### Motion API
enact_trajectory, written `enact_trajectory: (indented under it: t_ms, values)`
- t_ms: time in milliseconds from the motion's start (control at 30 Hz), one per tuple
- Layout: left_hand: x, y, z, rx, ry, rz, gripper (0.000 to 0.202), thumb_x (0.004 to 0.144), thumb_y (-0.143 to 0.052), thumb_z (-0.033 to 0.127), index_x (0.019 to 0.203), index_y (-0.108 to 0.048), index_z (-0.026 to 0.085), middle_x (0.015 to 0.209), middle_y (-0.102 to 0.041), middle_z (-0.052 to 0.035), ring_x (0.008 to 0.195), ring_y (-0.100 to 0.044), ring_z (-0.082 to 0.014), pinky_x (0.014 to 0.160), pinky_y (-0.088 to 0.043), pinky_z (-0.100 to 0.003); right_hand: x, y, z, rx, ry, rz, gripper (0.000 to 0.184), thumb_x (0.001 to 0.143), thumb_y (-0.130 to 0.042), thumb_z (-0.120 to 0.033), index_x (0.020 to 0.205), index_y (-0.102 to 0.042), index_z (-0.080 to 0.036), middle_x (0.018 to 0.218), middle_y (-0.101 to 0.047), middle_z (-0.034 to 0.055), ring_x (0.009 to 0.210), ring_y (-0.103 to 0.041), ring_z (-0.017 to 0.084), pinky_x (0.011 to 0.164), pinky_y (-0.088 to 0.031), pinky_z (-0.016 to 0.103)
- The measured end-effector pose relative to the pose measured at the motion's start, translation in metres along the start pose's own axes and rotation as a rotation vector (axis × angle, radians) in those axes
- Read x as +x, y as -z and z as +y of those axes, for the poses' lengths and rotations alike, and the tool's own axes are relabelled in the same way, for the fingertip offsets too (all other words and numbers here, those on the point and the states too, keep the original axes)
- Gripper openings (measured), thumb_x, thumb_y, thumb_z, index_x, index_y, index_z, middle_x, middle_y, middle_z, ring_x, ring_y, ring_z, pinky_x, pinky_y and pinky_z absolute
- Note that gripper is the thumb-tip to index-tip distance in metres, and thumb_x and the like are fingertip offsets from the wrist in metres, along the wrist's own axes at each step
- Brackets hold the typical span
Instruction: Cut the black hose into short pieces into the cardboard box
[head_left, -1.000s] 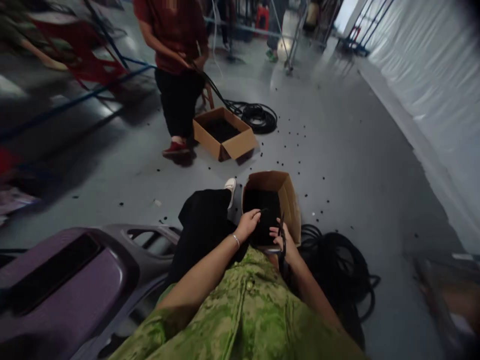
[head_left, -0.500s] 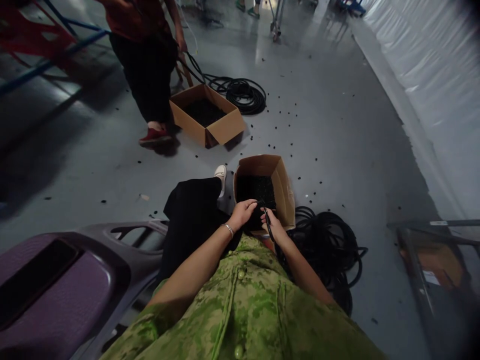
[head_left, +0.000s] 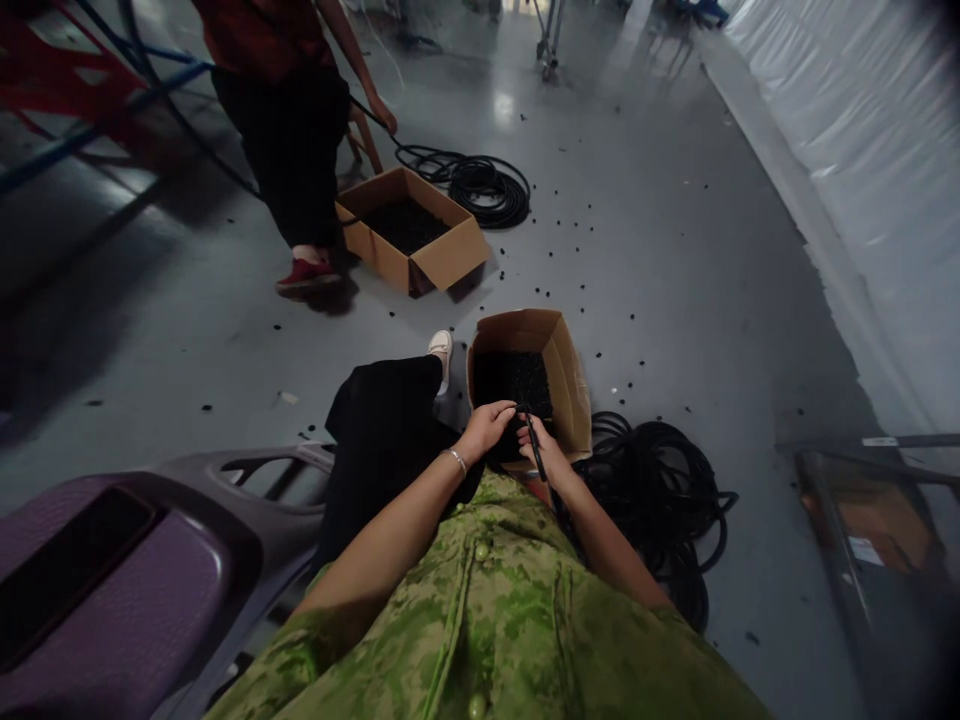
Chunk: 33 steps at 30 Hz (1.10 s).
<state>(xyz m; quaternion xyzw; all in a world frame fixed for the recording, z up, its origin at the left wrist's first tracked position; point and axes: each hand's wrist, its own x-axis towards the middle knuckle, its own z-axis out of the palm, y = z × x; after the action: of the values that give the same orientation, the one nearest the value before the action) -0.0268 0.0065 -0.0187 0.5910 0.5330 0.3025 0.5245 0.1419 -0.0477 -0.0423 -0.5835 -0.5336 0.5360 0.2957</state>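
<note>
Purple seat [head_left: 161,590] at lower left, dark flat slab [head_left: 79,560] on it. Right hand [head_left: 546,455] curled loosely closed around black tube [head_left: 535,447], tube slanting up toward left hand [head_left: 489,430]. Left thumb and fingers pinched on small dark piece [head_left: 520,408] at tube's upper end. Cardboard box [head_left: 570,390] just beyond hands, black pieces [head_left: 517,375] inside; black coil [head_left: 660,480] beside it. Farther: co-worker's hand [head_left: 382,115] at second tube coil [head_left: 491,192], open carton [head_left: 450,258] near.
</note>
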Motion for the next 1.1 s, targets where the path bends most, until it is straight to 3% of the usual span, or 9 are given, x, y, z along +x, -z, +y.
enact_trajectory:
  t_ms: [333, 567, 767, 967, 1100]
  values:
    - [0.001, 0.001, 0.0, -0.021, 0.024, -0.066, 0.028, 0.087, -0.055, 0.026, 0.1, -0.078, 0.015, 0.105, -0.077, -0.0075, 0.101, -0.069, -0.0225, 0.099, -0.05, -0.034, -0.007, 0.011, -0.012, -0.109, -0.014, -0.01, 0.054, 0.074, -0.057, -0.021, 0.128, -0.057, -0.027, 0.089, -0.063, -0.0024, 0.082, -0.06, 0.016, 0.083, -0.046, 0.03]
    - [0.0, -0.001, 0.001, -0.074, 0.035, -0.039, 0.029, 0.088, -0.055, 0.028, 0.102, -0.076, 0.013, 0.104, -0.077, -0.009, 0.102, -0.068, -0.0224, 0.098, -0.049, -0.035, -0.003, 0.007, -0.011, -0.107, 0.019, 0.018, 0.05, 0.073, -0.06, -0.023, 0.124, -0.058, -0.027, 0.103, -0.065, 0.0006, 0.089, -0.061, 0.018, 0.087, -0.048, 0.033]
    - [-0.001, -0.002, 0.005, -0.103, 0.037, -0.064, 0.03, 0.088, -0.054, 0.025, 0.104, -0.076, 0.012, 0.108, -0.076, -0.01, 0.103, -0.068, -0.0225, 0.1, -0.048, -0.035, -0.006, 0.011, -0.01, -0.106, 0.029, 0.012, 0.052, 0.074, -0.06, -0.024, 0.126, -0.059, -0.025, 0.1, -0.065, 0.0008, 0.089, -0.06, 0.018, 0.088, -0.047, 0.032]
    - [-0.003, -0.002, 0.01, -0.103, 0.074, -0.094, 0.031, 0.087, -0.054, 0.03, 0.099, -0.076, 0.012, 0.091, -0.076, -0.007, 0.09, -0.067, -0.0207, 0.087, -0.051, -0.031, -0.005, 0.011, 0.0, -0.138, 0.059, 0.045, 0.053, 0.078, -0.059, -0.027, 0.13, -0.061, -0.022, 0.094, -0.069, 0.0007, 0.086, -0.062, 0.018, 0.087, -0.049, 0.033]
    - [-0.004, -0.002, 0.011, -0.106, 0.128, -0.09, 0.034, 0.086, -0.056, 0.035, 0.1, -0.076, 0.011, 0.074, -0.071, -0.0038, 0.08, -0.064, -0.0196, 0.073, -0.05, -0.028, -0.009, 0.009, 0.004, -0.259, 0.079, 0.106, 0.044, 0.08, -0.06, -0.027, 0.124, -0.066, -0.025, 0.101, -0.073, 0.0029, 0.091, -0.067, 0.022, 0.089, -0.05, 0.036]
